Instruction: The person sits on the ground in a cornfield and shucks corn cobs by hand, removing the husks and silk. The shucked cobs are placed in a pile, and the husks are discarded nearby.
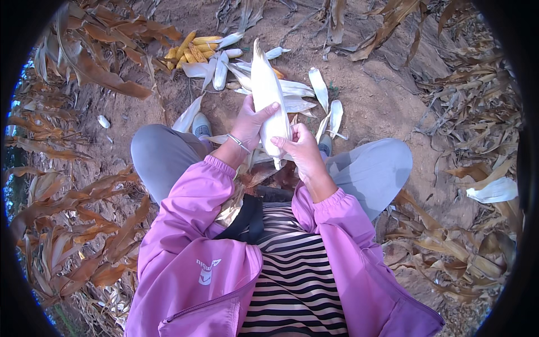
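Observation:
An ear of corn in its pale husk (268, 90) is held between my two hands, its tapered tip pointing away from me and its stalk end toward me. My left hand (252, 122) grips the left side, with the thumb lying across the husk. On the lower right side, my right hand (301, 145) has its thumb pressed on the husk near the stalk end. Husk covers the ear, so no kernels show on it. Loose pale husk leaves (297, 89) lie on the soil behind and beside the ear.
Several husked yellow corn ears (196, 50) are heaped on the bare soil (370, 97) at the upper left. Dry corn stalks and leaves (97, 71) line the left side, and more dry leaves (459, 248) cover the right. My bent knees (374, 172) flank the work area.

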Tool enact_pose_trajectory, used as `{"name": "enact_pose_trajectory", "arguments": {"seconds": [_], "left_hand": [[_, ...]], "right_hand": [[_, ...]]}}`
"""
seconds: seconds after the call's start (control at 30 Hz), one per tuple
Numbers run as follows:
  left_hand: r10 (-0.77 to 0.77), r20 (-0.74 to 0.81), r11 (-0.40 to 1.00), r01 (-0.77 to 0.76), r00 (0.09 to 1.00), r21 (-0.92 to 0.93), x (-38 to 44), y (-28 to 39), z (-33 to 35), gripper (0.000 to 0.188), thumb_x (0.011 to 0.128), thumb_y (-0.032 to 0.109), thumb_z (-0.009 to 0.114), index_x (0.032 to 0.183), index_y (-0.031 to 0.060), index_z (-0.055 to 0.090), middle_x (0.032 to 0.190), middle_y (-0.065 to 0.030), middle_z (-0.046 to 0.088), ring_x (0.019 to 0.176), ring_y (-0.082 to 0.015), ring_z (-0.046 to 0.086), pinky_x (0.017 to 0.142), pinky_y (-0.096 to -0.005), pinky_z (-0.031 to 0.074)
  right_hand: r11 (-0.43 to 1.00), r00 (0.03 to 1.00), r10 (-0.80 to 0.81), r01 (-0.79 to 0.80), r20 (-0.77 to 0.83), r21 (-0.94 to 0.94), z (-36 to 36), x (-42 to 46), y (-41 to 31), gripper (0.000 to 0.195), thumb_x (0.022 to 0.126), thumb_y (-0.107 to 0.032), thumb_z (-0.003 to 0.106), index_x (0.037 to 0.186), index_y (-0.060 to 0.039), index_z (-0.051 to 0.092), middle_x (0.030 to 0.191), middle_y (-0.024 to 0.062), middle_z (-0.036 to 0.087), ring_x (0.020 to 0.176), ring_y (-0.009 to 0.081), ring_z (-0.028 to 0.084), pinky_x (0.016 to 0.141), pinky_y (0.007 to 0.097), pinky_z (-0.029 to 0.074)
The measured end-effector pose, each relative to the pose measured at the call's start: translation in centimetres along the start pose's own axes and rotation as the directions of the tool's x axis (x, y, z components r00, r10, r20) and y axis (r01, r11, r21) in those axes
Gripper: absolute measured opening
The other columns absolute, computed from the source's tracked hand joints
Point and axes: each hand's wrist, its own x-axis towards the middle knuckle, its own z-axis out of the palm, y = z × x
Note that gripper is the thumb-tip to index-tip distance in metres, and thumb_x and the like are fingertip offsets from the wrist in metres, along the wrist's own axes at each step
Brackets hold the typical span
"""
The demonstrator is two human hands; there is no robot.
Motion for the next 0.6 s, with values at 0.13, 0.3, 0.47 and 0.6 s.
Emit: {"name": "enact_pose_trajectory", "arguments": {"seconds": [0.13,0.3,0.47,0.6], "left_hand": [[0.032,-0.007,0.985,-0.03,0.999,0.168,-0.4,-0.7,0.6,0.069,0.075,0.014,0.077,0.126,0.0012,0.032,0.114,-0.0114,0.05,0.104,-0.0208,0.052,0.088,-0.035,0.048],[-0.109,0.09,0.993,0.105,0.99,0.052,-0.5,-0.5,0.2,0.061,0.083,0.026,0.07,0.127,0.0026,0.034,0.115,-0.0108,0.052,0.107,-0.0221,0.053,0.091,-0.0368,0.046],[-0.259,0.313,0.889,0.352,0.914,-0.292,-0.2,0.2,-0.3,0.053,0.09,0.038,0.057,0.128,0.0035,0.044,0.124,-0.0122,0.054,0.112,-0.023,0.054,0.098,-0.0407,0.041],[-0.257,0.355,0.928,0.332,0.899,-0.169,0.0,0.8,-0.1,0.05,0.088,0.033,0.06,0.125,0.0033,0.045,0.121,-0.0108,0.055,0.108,-0.0221,0.056,0.095,-0.0393,0.044]], "right_hand": [[0.999,1.0,-0.014,0.015,-0.024,0.037,-0.2,0.9,0.8,0.025,0.077,-0.008,0.073,0.089,-0.0003,0.052,0.081,0.0051,0.058,0.069,0.0108,0.056,0.062,0.0259,0.047],[0.977,0.999,0.004,-0.014,0.048,0.211,-1.1,1.2,0.7,0.019,0.08,-0.006,0.069,0.09,-0.001,0.054,0.084,0.0059,0.06,0.074,0.0119,0.058,0.067,0.0268,0.047],[0.871,0.988,0.035,-0.104,0.15,0.481,-3.0,1.6,1.2,0.018,0.083,-0.005,0.064,0.097,-0.0025,0.054,0.094,0.0065,0.061,0.086,0.0159,0.06,0.079,0.0296,0.048],[0.837,0.973,0.064,-0.174,0.223,0.519,-3.7,1.7,0.8,0.025,0.086,-0.006,0.061,0.108,-0.0016,0.051,0.101,0.0076,0.059,0.094,0.0173,0.059,0.087,0.0328,0.047]]}}
